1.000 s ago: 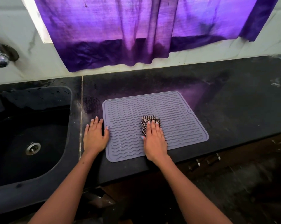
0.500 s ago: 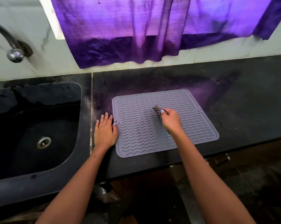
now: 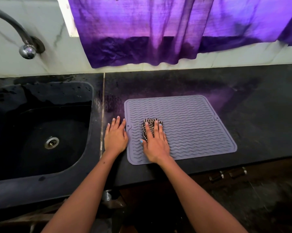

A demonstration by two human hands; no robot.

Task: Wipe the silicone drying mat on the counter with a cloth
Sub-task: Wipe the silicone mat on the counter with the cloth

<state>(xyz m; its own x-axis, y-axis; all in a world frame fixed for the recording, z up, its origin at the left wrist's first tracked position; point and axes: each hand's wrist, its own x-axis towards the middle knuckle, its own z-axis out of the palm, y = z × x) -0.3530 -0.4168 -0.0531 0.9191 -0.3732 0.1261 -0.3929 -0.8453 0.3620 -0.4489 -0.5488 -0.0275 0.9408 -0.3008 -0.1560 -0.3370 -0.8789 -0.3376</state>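
Two hands are on the dark worktop (image 3: 242, 101), and we take the scene from the left. At the far left a curved metal tap (image 3: 26, 51) comes out of the pale marble wall (image 3: 10, 64), above a black sink (image 3: 5, 187) with a round metal drain (image 3: 51, 142) in its basin. A pale seam runs near to far between the sink and the rest of the worktop.

Just right of that seam we see the left hand (image 3: 115, 137) lying flat, palm down, fingers straight and close together, holding nothing. It rests on the worktop with its thumb side right against the left edge of the silicone drying mat (image 3: 200, 125), a grey rectangle with wavy ridges that lies flat on the worktop, right of the sink and nearer the near edge than the wall.

On the left part of the mat we see the right hand (image 3: 156, 142), also flat, its straight fingers pressing down on a crumpled checked cloth (image 3: 147, 130). The cloth shows beyond the fingertips and beside the index finger; the rest is hidden under the hand.

Above, a purple curtain (image 3: 158, 31) hangs down the wall behind the mat. At the near right, below the worktop edge, we make out two small metal handles (image 3: 228, 174).
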